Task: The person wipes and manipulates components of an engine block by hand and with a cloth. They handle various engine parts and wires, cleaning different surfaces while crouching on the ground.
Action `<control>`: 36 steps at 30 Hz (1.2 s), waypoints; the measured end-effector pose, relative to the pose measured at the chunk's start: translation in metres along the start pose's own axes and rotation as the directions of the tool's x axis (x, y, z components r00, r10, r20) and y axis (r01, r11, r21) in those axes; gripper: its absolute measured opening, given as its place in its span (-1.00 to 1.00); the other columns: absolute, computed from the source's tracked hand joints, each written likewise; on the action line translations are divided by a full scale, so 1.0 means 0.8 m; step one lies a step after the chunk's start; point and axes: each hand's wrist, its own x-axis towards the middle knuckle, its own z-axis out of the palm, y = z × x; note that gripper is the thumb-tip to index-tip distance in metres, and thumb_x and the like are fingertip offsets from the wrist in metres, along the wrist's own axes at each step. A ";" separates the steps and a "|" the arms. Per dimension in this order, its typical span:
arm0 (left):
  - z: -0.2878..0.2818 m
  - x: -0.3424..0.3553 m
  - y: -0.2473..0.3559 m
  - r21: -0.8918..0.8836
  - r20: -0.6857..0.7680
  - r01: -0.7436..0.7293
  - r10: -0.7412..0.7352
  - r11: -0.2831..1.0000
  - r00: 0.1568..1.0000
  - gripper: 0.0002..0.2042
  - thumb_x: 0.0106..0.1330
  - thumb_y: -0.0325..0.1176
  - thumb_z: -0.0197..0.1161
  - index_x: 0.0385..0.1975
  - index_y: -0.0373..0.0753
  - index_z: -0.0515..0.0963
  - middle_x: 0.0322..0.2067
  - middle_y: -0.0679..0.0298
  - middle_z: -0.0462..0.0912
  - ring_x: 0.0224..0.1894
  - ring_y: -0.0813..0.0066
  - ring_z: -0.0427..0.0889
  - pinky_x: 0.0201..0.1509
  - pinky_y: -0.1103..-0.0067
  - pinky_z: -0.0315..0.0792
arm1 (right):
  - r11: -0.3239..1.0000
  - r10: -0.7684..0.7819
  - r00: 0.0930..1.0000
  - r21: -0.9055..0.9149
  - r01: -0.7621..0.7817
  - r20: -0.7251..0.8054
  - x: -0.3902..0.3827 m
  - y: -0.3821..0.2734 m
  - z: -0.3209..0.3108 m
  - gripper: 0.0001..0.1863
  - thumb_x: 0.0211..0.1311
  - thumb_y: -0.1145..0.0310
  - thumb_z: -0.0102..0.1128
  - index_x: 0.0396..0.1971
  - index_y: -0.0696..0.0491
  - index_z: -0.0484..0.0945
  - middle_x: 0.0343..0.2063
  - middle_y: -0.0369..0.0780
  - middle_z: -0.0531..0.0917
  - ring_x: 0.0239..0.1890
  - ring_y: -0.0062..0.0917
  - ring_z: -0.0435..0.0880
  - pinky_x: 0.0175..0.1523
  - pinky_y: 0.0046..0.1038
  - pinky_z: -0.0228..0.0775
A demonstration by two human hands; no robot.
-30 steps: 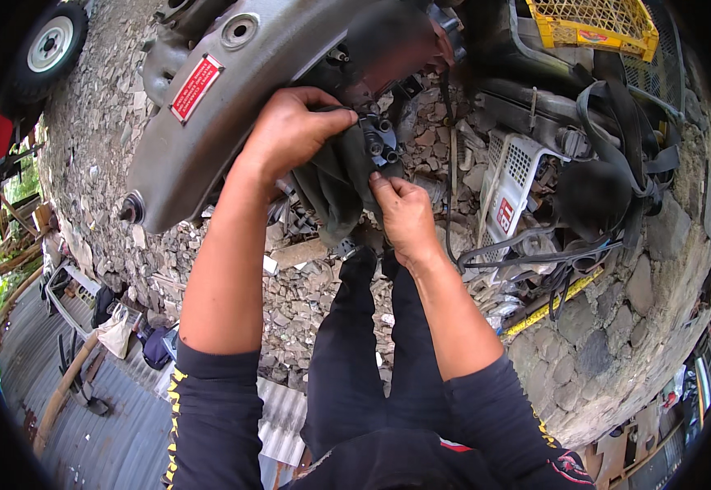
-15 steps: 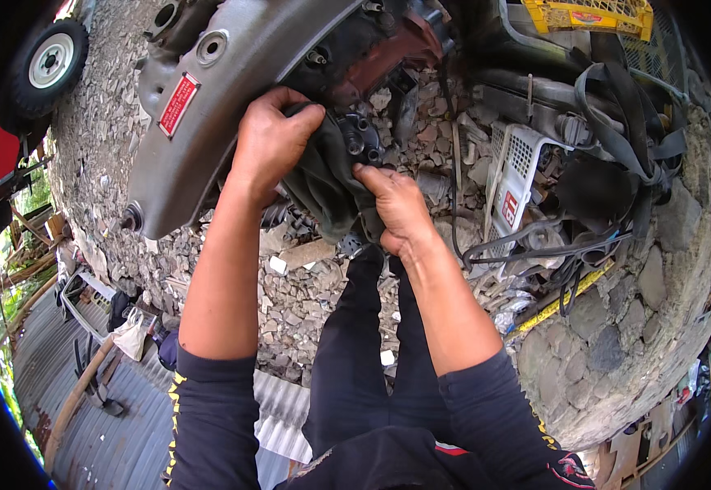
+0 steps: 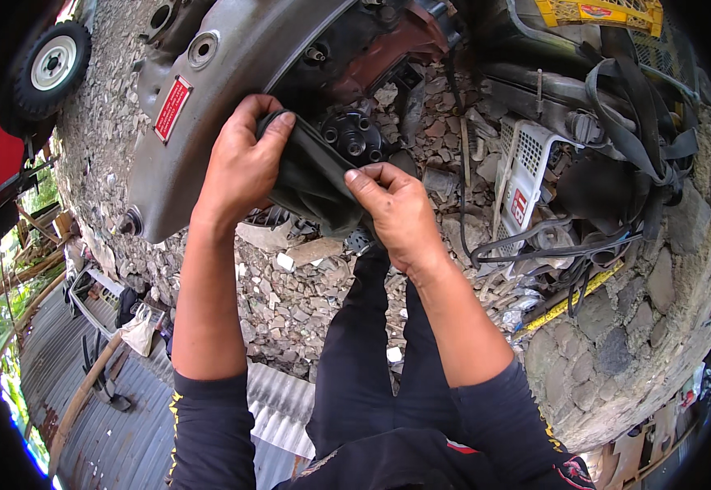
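A dark rubber boot (image 3: 310,175), soft and folded, is stretched between both my hands just under a big grey metal housing (image 3: 241,65). My left hand (image 3: 241,163) grips the boot's upper rim with the fingers curled over it. My right hand (image 3: 396,208) pinches the boot's lower right edge. Between the hands a black round hub (image 3: 354,135) with several bolts shows inside the housing, beside a rusty red part (image 3: 404,37).
Loose stone rubble (image 3: 290,302) covers the ground. To the right lie a white slotted cover (image 3: 523,175), black hoses and straps (image 3: 625,114), and a yellow crate (image 3: 609,12). A small wheel (image 3: 53,61) sits upper left; corrugated sheet (image 3: 86,408) lower left.
Both hands have drawn the boot down and apart, uncovering the black hub. The view has shifted, with the housing now higher and closer.
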 end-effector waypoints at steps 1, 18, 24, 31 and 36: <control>-0.004 -0.004 0.003 -0.080 0.037 0.052 -0.049 0.995 0.998 -0.79 0.34 -0.27 0.15 -0.22 -0.30 0.44 -0.48 0.34 0.47 -0.38 0.65 0.40 -0.30 0.65 0.35 | 0.999 -0.026 1.000 -0.027 0.026 -0.003 -0.003 0.000 0.002 -0.73 0.24 0.24 0.25 -0.43 0.18 0.61 -0.61 -0.44 0.49 -0.55 -0.81 0.30 -0.44 -0.66 0.17; 0.016 0.043 0.031 0.232 0.263 -0.026 -0.037 0.972 0.964 -0.82 0.08 -0.35 0.28 -0.41 -0.34 0.57 -0.56 0.34 0.53 -0.43 0.64 0.45 -0.31 0.59 0.41 | 0.984 0.003 0.981 0.176 0.032 -0.195 0.011 0.023 0.014 -0.74 0.25 0.29 0.22 -0.51 0.18 0.58 -0.66 -0.45 0.44 -0.58 -0.81 0.25 -0.49 -0.66 0.08; 0.023 0.044 0.030 0.247 0.190 -0.072 0.024 0.966 0.981 -0.79 0.10 -0.32 0.27 -0.40 -0.34 0.55 -0.54 0.31 0.54 -0.43 0.65 0.45 -0.32 0.62 0.40 | 0.959 0.092 0.981 0.279 -0.041 -0.169 0.019 0.023 0.012 -0.77 0.20 0.33 0.25 -0.51 0.21 0.57 -0.59 -0.35 0.53 -0.54 -0.75 0.37 -0.42 -0.63 0.21; -0.003 0.047 0.039 0.186 0.504 -0.067 -0.036 0.980 0.863 -0.85 0.13 -0.43 0.30 -0.38 -0.38 0.57 -0.46 0.34 0.60 -0.37 0.68 0.47 -0.24 0.63 0.43 | 0.976 0.096 0.986 0.206 -0.067 -0.138 0.019 0.013 0.005 -0.78 0.17 0.35 0.27 -0.49 0.22 0.56 -0.55 -0.31 0.56 -0.53 -0.71 0.43 -0.39 -0.62 0.28; -0.002 0.040 0.050 0.405 0.436 -0.207 0.011 0.890 0.900 -0.75 0.10 -0.33 0.32 -0.36 -0.43 0.59 -0.55 0.25 0.60 -0.43 0.65 0.50 -0.30 0.58 0.46 | 0.969 0.153 0.982 0.211 -0.127 -0.112 0.022 0.009 -0.004 -0.78 0.13 0.36 0.28 -0.48 0.23 0.54 -0.56 -0.30 0.56 -0.54 -0.68 0.44 -0.43 -0.59 0.28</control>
